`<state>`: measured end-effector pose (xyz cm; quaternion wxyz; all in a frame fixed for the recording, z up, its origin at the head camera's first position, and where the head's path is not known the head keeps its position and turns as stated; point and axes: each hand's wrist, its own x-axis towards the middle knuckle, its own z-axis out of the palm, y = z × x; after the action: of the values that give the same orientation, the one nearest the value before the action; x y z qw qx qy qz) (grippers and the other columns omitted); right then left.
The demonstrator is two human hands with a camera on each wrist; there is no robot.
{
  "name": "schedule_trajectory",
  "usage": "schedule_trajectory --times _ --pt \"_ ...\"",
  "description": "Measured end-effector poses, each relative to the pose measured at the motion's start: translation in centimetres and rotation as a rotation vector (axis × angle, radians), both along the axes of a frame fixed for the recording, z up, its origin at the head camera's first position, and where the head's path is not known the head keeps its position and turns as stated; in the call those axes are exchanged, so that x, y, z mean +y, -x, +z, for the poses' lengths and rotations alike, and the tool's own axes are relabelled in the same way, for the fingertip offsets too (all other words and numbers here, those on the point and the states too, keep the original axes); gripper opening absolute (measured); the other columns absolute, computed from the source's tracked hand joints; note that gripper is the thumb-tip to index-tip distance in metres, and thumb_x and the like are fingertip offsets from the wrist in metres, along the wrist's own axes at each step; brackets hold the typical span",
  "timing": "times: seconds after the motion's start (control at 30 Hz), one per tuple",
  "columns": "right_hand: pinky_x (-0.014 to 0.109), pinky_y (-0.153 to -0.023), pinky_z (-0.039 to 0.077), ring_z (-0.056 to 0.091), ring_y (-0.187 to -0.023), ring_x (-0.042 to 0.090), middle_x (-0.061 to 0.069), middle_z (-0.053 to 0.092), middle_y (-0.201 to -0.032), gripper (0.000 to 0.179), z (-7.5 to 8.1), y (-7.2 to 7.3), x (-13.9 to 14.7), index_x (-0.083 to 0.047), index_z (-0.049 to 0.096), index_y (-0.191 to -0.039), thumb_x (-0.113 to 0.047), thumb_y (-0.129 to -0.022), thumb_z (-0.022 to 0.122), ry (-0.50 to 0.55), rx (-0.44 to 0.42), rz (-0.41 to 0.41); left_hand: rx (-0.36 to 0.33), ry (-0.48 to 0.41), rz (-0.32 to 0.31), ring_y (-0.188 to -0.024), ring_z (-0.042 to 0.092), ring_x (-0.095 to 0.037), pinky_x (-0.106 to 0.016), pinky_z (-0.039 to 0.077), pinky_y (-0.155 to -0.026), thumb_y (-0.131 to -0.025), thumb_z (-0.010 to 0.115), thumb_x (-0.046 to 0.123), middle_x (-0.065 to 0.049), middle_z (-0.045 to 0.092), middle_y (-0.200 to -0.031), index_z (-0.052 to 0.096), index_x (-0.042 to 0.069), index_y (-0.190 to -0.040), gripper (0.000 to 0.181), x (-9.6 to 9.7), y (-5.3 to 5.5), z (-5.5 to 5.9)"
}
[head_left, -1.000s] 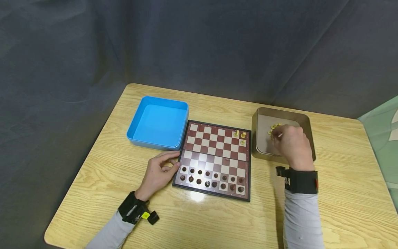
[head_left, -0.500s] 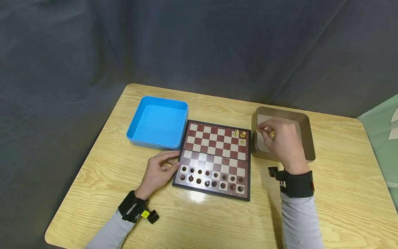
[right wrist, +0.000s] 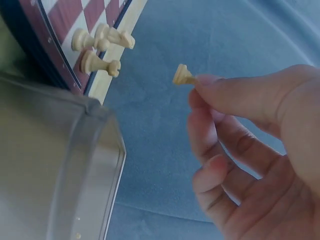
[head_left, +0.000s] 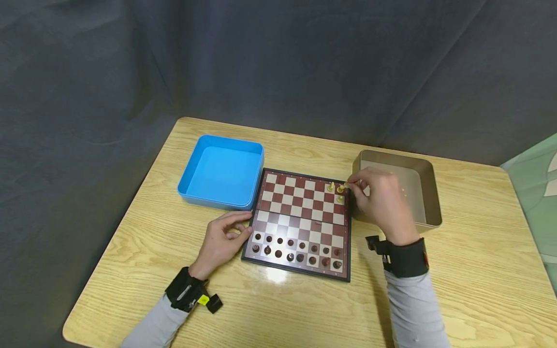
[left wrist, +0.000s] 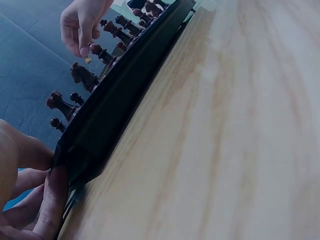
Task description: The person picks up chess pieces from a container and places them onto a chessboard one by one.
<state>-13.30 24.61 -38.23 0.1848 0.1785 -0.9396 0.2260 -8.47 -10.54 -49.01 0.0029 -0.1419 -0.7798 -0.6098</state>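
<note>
A chessboard lies mid-table, with two rows of dark chess pieces along its near side. At its far right corner stand a pale knight, a rook and a pawn. My left hand rests against the board's left edge, thumb and fingertips touching the frame. Between thumb and index finger my right hand pinches a small pale chess piece, just beside the rook. Its base shows; the fingers hide its top, so I cannot tell which piece.
Right of the board, partly under my right hand, stands a square metal tin with small pale pieces inside. A blue box sits by the board's far left corner. A dark curtain hangs behind the wooden table.
My right hand has come left out of the tin to the board's far right corner, carrying a pale chess piece. My left hand has stayed at the board's edge.
</note>
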Motion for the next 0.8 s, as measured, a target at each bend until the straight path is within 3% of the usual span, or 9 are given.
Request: schedule_trajectory --times 0.53,0.8 --pt "0.022 -0.047 0.039 0.047 -0.060 0.004 -0.005 0.058 -0.083 0.009 -1.4 0.3 -1.5 -0.013 0.066 -0.084 -0.008 -0.077 0.063 -0.005 -0.082 0.077 -0.009 0.019 0.007 -0.072 0.058 -0.014 -0.025 0.048 -0.041 -0.076 0.066 0.010 0.001 0.054 -0.109 0.061 0.012 -0.108 0.033 0.0 0.0 0.0" --pt "0.022 -0.052 0.043 0.052 -0.065 0.003 -0.005 0.061 -0.082 0.009 -2.1 0.6 -1.8 -0.014 0.068 -0.081 -0.008 -0.074 0.066 -0.008 -0.071 0.107 -0.012 -0.009 -0.018 -0.073 0.058 -0.021 -0.028 0.048 -0.043 -0.076 0.064 0.003 -0.009 0.054 -0.109 0.059 0.003 -0.107 0.032 0.2 -0.3 1.9"
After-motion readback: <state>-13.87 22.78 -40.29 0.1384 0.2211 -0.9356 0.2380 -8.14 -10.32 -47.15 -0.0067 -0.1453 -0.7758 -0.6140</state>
